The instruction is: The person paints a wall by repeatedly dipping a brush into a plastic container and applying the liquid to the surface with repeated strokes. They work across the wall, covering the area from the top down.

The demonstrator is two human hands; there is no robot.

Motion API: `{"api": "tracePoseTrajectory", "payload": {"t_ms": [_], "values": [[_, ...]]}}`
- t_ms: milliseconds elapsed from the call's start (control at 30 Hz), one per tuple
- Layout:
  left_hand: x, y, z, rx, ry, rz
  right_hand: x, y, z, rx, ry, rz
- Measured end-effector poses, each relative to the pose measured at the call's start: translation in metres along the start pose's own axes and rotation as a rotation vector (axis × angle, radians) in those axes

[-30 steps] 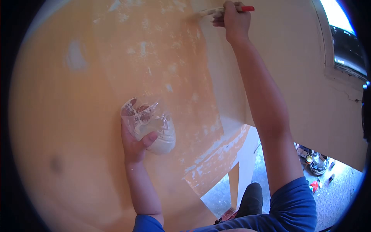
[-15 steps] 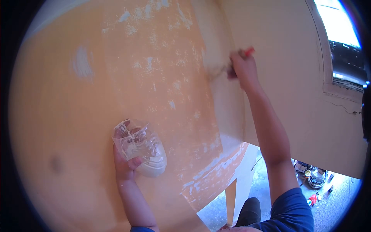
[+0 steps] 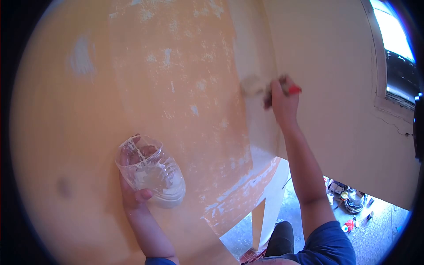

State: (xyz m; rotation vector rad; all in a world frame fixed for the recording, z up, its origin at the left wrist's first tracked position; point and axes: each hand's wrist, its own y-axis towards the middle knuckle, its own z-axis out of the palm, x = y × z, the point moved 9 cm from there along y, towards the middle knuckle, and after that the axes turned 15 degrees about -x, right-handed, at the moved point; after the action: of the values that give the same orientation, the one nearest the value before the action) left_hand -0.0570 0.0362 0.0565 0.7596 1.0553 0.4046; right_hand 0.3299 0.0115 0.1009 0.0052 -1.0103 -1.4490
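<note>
My left hand (image 3: 134, 196) is wrapped round a clear plastic container (image 3: 170, 183) that looks like a cut-off bottle. White paint lies in its bottom and streaks its inside and rim. Higher up on the right, my right hand (image 3: 285, 101) grips a paintbrush (image 3: 252, 86) with a red handle end. The bristles are smeared by motion and appear to be against the pale strip beside the corner. To the left of that strip spreads the orange wall (image 3: 198, 128), with white patches and specks on it.
A pale adjoining wall (image 3: 327, 88) carries a window (image 3: 397, 57) at the far right, with a crack below it. On the floor (image 3: 375, 229) at lower right are several items, including a red object (image 3: 349, 226). My dark-clothed leg (image 3: 281, 238) shows at the bottom.
My right hand has moved down with the paintbrush along the pale strip, and the red handle end now points lower. The container in my left hand sits slightly further left. The view has shifted somewhat.
</note>
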Motion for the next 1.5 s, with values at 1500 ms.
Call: {"api": "tracePoseTrajectory", "payload": {"t_ms": [1500], "values": [[0.0, -0.005, 0.0, 0.081, -0.021, -0.014, 0.103, 0.09, 0.062, 0.006, 0.245, -0.136]]}}
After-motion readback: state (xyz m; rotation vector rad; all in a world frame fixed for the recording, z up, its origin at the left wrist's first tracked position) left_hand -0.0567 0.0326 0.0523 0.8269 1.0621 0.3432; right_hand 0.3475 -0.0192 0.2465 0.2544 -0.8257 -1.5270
